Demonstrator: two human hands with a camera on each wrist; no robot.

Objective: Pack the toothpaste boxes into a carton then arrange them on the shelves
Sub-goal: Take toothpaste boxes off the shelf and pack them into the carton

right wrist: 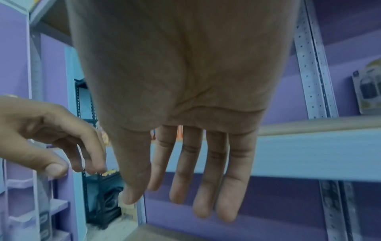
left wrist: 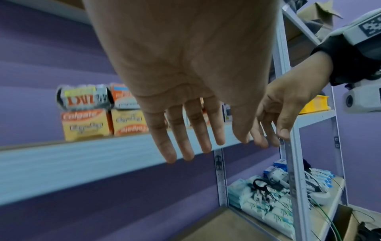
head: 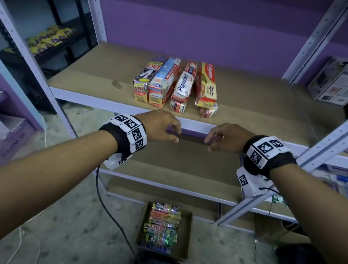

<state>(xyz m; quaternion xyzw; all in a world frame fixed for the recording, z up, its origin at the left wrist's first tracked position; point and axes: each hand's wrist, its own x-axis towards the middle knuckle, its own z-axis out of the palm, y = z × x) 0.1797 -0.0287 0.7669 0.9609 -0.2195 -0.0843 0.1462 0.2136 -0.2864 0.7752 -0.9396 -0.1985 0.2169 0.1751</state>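
Note:
Several toothpaste boxes (head: 176, 84) lie stacked in short rows on the brown shelf (head: 89, 77); their ends (left wrist: 86, 124) face me in the left wrist view. A brown carton (head: 184, 237) on the floor below holds more toothpaste boxes (head: 163, 226). Both hands hover in front of the shelf's front edge, just below the boxes. My left hand (head: 163, 127) holds nothing, its fingers (left wrist: 185, 135) straight and relaxed. My right hand (head: 221, 136) is likewise empty, fingers (right wrist: 206, 171) hanging loosely.
Perforated metal uprights (head: 318, 37) frame the shelf. A lower shelf (head: 187, 165) sits behind the hands. White packets (left wrist: 268, 200) fill a neighbouring shelf at the right. A patterned box (head: 341, 84) stands at the far right. Yellow packets (head: 48, 39) sit on a dark rack at the left.

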